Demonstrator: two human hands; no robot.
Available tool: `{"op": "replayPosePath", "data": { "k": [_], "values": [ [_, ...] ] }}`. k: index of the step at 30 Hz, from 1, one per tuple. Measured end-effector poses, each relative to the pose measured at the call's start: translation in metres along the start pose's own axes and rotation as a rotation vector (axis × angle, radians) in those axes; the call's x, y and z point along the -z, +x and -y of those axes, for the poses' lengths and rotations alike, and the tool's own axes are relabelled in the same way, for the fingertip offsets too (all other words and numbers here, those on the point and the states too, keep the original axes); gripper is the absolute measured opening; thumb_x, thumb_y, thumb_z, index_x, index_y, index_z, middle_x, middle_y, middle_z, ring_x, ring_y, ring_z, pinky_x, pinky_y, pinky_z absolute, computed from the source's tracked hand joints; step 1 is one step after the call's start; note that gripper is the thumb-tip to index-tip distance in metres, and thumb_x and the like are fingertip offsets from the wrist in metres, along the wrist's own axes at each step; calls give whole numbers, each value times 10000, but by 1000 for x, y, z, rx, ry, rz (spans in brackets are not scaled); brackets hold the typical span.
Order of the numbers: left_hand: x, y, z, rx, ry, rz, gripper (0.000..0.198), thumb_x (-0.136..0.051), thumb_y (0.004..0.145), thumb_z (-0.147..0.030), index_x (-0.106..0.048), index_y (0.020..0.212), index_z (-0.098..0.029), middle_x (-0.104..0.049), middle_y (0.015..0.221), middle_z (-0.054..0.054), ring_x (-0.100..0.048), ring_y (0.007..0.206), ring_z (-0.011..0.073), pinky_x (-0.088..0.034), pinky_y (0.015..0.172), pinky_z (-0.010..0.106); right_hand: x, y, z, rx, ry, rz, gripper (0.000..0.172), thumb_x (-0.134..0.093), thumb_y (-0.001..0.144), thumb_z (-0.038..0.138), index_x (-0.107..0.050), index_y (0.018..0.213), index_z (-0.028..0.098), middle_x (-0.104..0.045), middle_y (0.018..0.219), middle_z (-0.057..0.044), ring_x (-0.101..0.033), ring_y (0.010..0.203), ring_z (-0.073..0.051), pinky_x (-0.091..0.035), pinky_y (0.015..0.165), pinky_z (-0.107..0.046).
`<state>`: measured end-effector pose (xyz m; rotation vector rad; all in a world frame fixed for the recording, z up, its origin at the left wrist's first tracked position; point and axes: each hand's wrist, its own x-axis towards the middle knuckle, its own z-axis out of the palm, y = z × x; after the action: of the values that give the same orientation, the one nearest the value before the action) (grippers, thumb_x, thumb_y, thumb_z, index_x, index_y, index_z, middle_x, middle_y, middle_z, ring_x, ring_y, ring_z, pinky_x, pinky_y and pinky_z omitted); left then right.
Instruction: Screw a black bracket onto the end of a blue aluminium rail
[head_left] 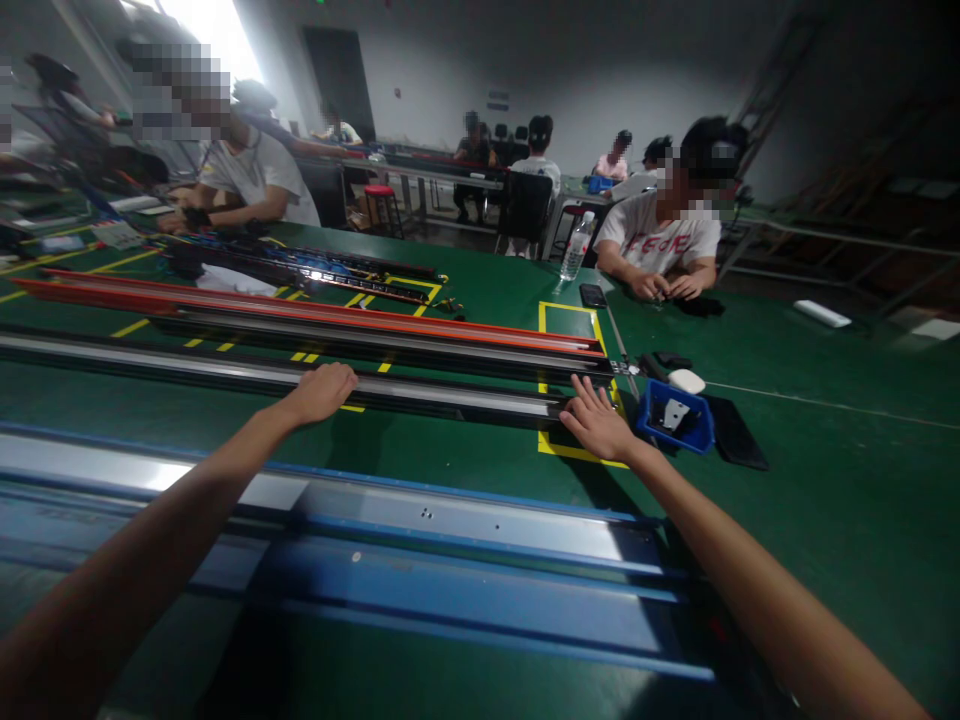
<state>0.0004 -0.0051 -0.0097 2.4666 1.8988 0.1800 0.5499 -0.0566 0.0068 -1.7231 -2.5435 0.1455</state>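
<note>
A long black metal profile (435, 395) with a pale inner channel lies across the green table. My left hand (322, 393) is curled over it near the middle, the fingertips hidden behind its far edge. At the profile's right end rests my right hand (598, 420), its fingers spread and apart, touching the end. Just beyond, an orange profile (360, 318) and another black profile (420, 345) run side by side. Nearer to me, beneath my forearms, lie two long blue profiles, one with small holes (465, 508) and one plainer (480, 590).
A blue bin (701, 432) with small parts stands right of my right hand, beside a black flat pad (735, 430). Farther back are a phone (592, 295), a water bottle (576, 248) and a wire bundle (300, 262). Co-workers sit across the table.
</note>
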Motion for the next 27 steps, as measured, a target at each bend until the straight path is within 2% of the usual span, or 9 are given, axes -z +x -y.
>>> {"op": "replayPosePath", "data": {
  "k": [13,20,22,24,27],
  "values": [
    [2,14,-3,57,119,58,543,-203,1019,-388,-672,1064,-119,-693,1113,235,-647,1114,380,-504,926,531,1,16,-4,-13,0,-17,435,-315,1075,463,-627,1088,160,-57,1735,-116,-14,1596,-334,-81,1278,-598],
    [1,25,-4,88,156,70,501,-225,1050,-349,-669,1083,-119,-683,1160,221,-639,1154,363,-501,948,520,1,25,-6,-31,0,-14,459,-314,1073,478,-627,1086,142,-84,1730,-154,-30,1592,-359,-80,1277,-595],
    [2,28,-4,101,168,77,442,-299,1065,-363,-667,1109,-123,-681,1176,189,-637,1166,336,-503,971,515,2,29,-7,-35,0,-18,458,-321,1070,483,-627,1080,143,-84,1730,-154,-28,1593,-362,-76,1278,-595],
    [3,31,-5,119,181,86,350,-466,1049,-397,-652,1187,-135,-668,1221,143,-642,1151,288,-527,979,500,1,33,-7,-41,-1,-23,456,-328,1068,487,-630,1077,146,-88,1732,-145,-29,1594,-361,-75,1278,-596],
    [5,36,-5,139,202,102,391,-644,981,-393,-612,1293,-159,-638,1291,107,-648,1123,242,-570,955,473,1,37,-8,-49,-6,-31,450,-337,1067,482,-635,1096,146,-97,1733,-136,-27,1595,-360,-69,1275,-604]
  ]
}}
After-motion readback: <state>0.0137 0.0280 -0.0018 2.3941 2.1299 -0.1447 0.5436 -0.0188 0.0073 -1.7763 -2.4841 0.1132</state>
